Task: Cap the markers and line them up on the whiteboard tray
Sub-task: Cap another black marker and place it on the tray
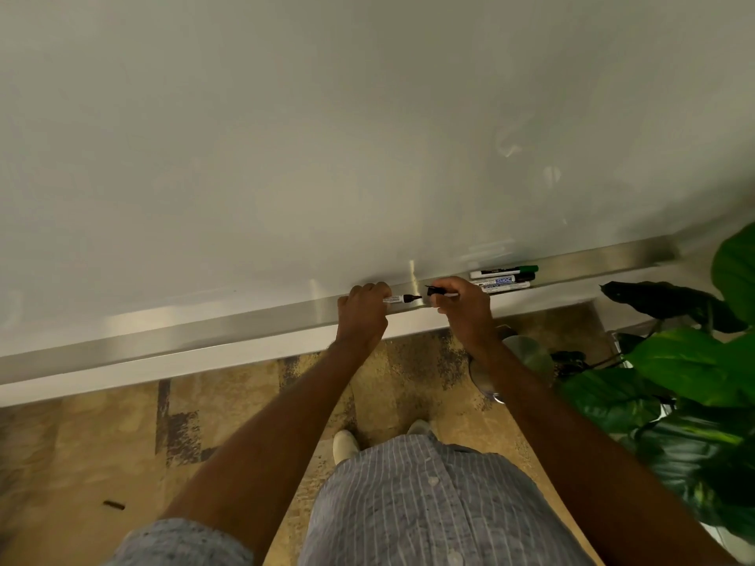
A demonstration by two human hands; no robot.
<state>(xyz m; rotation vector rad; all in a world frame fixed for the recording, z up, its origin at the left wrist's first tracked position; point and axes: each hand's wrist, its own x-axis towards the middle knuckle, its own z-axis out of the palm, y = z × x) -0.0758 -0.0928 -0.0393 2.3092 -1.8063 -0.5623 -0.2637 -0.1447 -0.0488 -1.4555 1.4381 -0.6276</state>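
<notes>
My left hand [363,316] grips a white-barrelled black marker [402,298] over the metal whiteboard tray [204,332], its bare black tip pointing right. My right hand [461,310] pinches a black cap [434,291] just right of that tip, a small gap between them; a white piece sticks out past the fingers. Three markers [504,277] lie side by side on the tray to the right of my hands, one with a green cap [530,268], one with a black cap.
The whiteboard [367,136] fills the upper view. A large green plant [686,381] stands at the right, close to my right arm. A small dark object [114,504] lies on the patterned carpet at lower left. White shoes show below.
</notes>
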